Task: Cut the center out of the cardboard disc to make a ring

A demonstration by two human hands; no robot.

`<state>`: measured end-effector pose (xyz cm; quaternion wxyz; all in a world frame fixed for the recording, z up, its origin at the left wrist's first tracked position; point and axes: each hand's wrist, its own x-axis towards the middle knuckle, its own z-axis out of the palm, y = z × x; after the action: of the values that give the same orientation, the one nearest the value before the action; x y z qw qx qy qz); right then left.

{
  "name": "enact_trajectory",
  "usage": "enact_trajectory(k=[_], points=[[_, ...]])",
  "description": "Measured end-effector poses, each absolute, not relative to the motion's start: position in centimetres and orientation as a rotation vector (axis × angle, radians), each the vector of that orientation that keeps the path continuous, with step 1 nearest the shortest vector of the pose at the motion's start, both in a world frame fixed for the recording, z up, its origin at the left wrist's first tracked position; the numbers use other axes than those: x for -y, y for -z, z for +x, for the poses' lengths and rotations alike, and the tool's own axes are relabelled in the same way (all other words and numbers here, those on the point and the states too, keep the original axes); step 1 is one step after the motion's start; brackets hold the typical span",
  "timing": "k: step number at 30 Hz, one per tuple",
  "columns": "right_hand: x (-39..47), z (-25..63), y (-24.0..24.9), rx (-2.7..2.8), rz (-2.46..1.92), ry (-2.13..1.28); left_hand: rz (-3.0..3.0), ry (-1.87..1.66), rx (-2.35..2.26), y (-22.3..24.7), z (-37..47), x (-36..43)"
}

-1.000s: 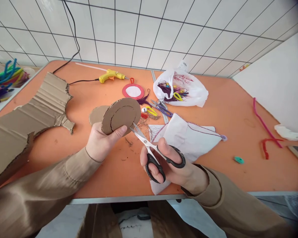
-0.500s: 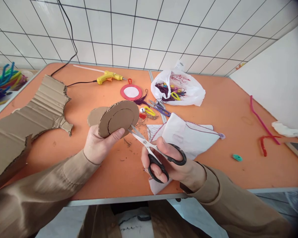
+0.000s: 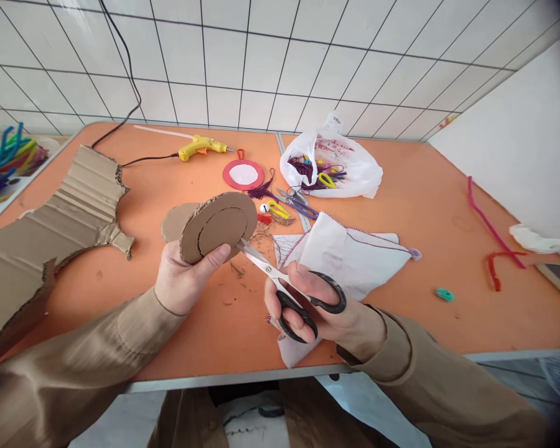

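My left hand [image 3: 182, 280] grips a round cardboard disc [image 3: 226, 227] by its lower edge, thumb on its face. A dark circular line, cut or drawn, runs inside the disc's rim. Fingers of my right hand [image 3: 322, 305] are in the black handles of a pair of scissors [image 3: 269, 270]. The scissor blades are slightly parted, and their tips meet the disc's face at its lower right. Behind the disc, another rounded cardboard piece [image 3: 175, 221] lies on the orange table [image 3: 205, 336]. Below the scissors, a white cloth [image 3: 354, 255] with purple stitched edging is partly hidden by my right hand.
Torn cardboard [image 3: 74, 211] covers the left side. A yellow glue gun [image 3: 200, 148], a red-rimmed disc [image 3: 243, 175], purple-handled snips [image 3: 303, 204] and a white plastic bag [image 3: 350, 165] of threads lie toward the back. Pipe cleaners [image 3: 492, 230] rest at right.
The whole view has shifted slightly, so most things sit a little further left. Both hands keep their holds, and the scissor tips remain at the disc's lower right.
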<state>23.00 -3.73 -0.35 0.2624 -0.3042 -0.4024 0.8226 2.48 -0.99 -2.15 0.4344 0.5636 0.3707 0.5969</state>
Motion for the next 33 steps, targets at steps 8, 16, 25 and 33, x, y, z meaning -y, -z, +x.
enact_trajectory(k=[8,16,25,33], points=[[3.8,22.9,0.6,1.144,-0.839,-2.195,1.317,-1.441,-0.988,1.7,2.5,1.1],[3.7,22.8,1.0,1.223,-0.773,-2.152,1.243,-1.437,-1.028,1.8,2.7,1.0],[4.0,22.2,0.7,1.116,-0.928,-2.123,0.852,-1.413,-1.025,2.1,3.5,0.5],[4.1,22.4,1.9,1.052,-0.680,-2.212,1.044,-1.503,-0.953,2.5,3.2,0.3]])
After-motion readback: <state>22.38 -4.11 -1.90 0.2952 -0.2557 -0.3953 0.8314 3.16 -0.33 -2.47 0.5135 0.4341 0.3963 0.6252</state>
